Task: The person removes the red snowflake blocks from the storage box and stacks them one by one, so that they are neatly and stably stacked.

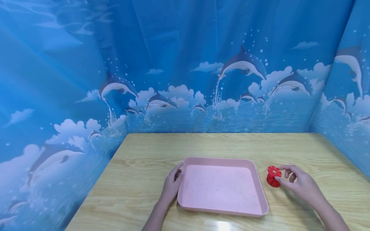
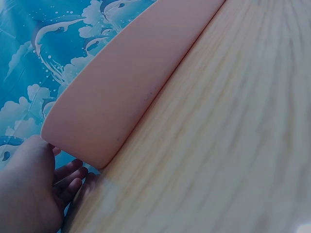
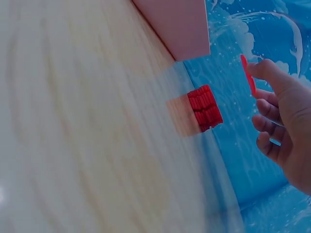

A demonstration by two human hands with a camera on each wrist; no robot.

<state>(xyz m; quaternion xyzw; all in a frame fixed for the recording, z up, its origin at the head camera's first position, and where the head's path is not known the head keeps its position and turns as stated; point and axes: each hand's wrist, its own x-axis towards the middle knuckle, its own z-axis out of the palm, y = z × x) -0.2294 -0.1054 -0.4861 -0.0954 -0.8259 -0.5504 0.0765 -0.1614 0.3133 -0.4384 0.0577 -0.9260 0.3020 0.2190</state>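
Note:
A shallow pink tray (image 1: 219,186) lies on the table. My left hand (image 1: 172,183) rests against its left side near the far corner; in the left wrist view that hand (image 2: 34,187) touches the tray's rim, its fingers loosely bent beside the corner. To the right of the tray, my right hand (image 1: 299,181) pinches one thin red notched disc (image 1: 274,171) between thumb and forefinger. Just below it stands a stack of red discs (image 1: 272,181). From the right wrist view, the held disc (image 3: 248,75) is apart from the stack (image 3: 205,108), and the other fingers curl free.
The light wood-grain table (image 1: 138,179) carries the tray and the discs. Blue dolphin-printed curtains (image 1: 185,64) stand along its back and sides. Small dark specks mark the tray's floor.

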